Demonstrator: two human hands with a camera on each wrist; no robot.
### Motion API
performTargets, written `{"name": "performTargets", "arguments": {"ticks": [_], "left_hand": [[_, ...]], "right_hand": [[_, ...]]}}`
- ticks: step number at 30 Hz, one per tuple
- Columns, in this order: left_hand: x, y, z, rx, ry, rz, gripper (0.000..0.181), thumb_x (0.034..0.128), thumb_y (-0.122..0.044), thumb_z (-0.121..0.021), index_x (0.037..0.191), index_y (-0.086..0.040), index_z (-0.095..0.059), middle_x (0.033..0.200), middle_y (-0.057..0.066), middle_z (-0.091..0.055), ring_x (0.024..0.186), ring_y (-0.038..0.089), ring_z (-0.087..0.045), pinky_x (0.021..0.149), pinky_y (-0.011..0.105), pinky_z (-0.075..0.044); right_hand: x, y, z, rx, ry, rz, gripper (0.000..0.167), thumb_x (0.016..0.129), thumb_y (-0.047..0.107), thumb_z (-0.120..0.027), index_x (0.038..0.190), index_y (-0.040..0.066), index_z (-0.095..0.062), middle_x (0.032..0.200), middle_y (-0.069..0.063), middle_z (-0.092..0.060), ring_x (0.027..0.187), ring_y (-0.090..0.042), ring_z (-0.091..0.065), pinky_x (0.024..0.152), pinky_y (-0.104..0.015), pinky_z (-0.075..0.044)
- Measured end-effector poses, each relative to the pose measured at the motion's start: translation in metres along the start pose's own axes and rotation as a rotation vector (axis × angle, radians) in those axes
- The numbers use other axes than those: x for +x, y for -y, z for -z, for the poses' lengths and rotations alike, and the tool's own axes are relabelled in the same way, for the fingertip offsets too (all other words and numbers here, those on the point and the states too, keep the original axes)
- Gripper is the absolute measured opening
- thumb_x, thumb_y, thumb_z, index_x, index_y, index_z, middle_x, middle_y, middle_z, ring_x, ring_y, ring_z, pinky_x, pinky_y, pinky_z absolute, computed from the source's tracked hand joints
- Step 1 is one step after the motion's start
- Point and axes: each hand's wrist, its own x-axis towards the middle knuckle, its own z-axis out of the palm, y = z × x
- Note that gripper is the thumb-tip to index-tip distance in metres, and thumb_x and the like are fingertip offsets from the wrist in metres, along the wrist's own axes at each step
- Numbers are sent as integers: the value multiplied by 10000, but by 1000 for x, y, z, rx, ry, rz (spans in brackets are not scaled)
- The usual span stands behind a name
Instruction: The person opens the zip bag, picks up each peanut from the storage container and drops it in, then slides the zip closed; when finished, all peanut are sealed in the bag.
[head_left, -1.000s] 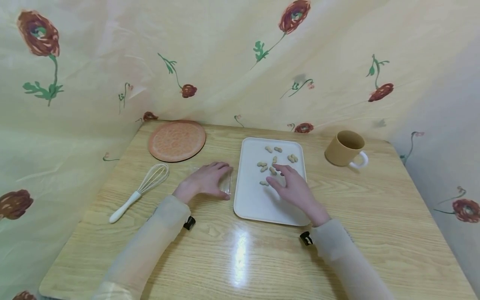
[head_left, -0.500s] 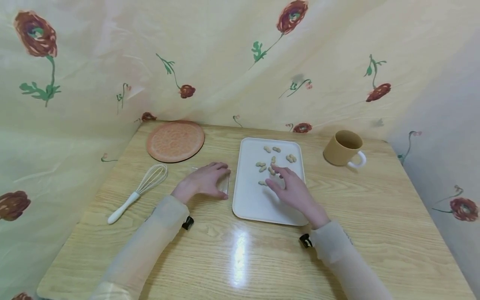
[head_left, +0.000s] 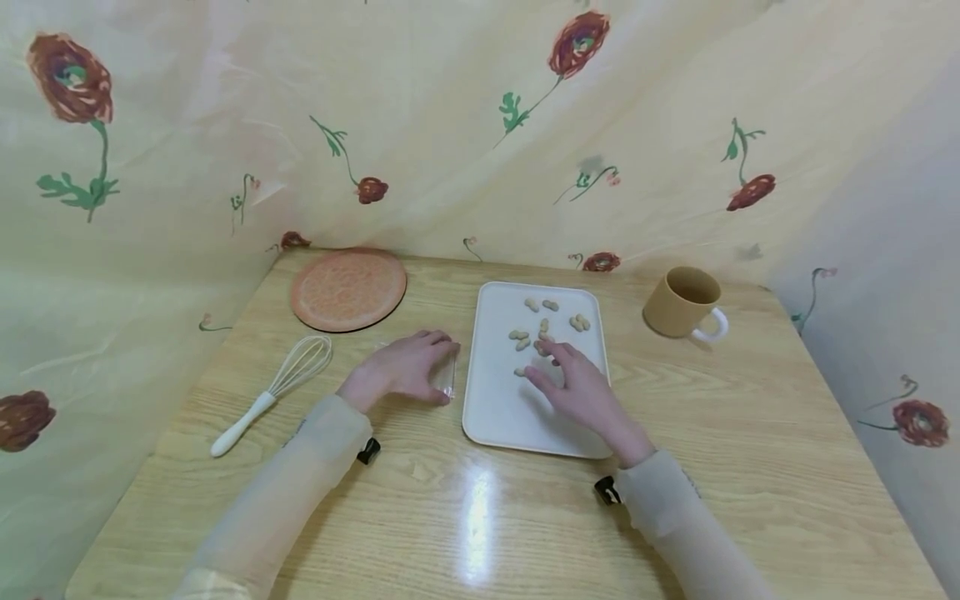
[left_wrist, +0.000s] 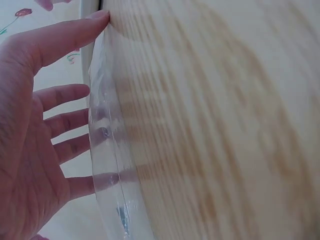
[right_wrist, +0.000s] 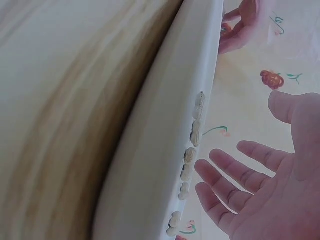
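In the head view my left hand rests just left of the white tray, with thumb and fingers spread. A clear plastic bag lies flat on the table beneath it. The thumb tip touches the bag's edge in the left wrist view, and the fingers are loosely extended. My right hand hovers over the tray's right side, fingers relaxed and apart, holding nothing. Several peanuts in their shells lie scattered on the tray's far half. The right fingertips hide part of the nearer peanuts, but the right wrist view shows a gap below them.
A white-handled whisk lies at the left of the wooden table. Behind it is a round orange mat. A tan mug with a white handle stands at the back right. A flowered curtain hangs behind.
The head view has shifted slightly. My right thumb has come down a little and now covers part of the nearest peanut. The left hand, the bag and the tray keep their places.
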Motion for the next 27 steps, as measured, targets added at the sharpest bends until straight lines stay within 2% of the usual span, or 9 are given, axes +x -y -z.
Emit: {"name": "performTargets", "arguments": {"ticks": [6, 12, 18, 22, 27], "left_hand": [[-3, -1, -1, 46, 20, -27, 899, 784, -530, -760, 1524, -161, -406, 1549, 120, -368, 1409, 359, -343, 1103, 558, -321], [-6, -6, 3, 97, 47, 13, 874, 777, -451, -762, 1537, -239, -388, 1554, 92, -375, 1421, 358, -314, 1105, 655, -230], [-4, -16, 5, 158, 63, 31, 814, 746, -398, -761, 1491, -276, -456, 1505, 79, -426, 1365, 329, -382, 1060, 651, -310], [-4, -20, 7, 139, 62, 35, 744, 742, -355, -760, 1436, -243, -516, 1451, 93, -461, 1309, 328, -422, 1010, 626, -387], [-5, -19, 7, 121, 29, 8, 666, 727, -319, -764, 1352, -216, -558, 1367, 88, -500, 1214, 306, -473, 887, 520, -500]], "right_hand": [[1, 3, -5, -5, 2, 5, 649, 979, 481, -593, 1428, 21, -503, 1351, -164, -587, 1139, -348, -599, 903, -521, -492], [2, 4, -8, -9, 3, 3, 649, 981, 498, -579, 1422, 27, -509, 1340, -170, -594, 1138, -356, -603, 915, -530, -486], [3, 5, -8, -14, 9, -9, 643, 978, 502, -582, 1418, 39, -516, 1336, -161, -598, 1138, -353, -604, 912, -528, -486], [3, 6, -9, -11, 10, -16, 640, 979, 501, -580, 1416, 36, -517, 1336, -157, -598, 1141, -349, -602, 914, -529, -484], [2, 6, -10, -9, 18, -24, 647, 979, 512, -572, 1418, 40, -514, 1339, -149, -596, 1142, -338, -599, 913, -528, -481]]}}
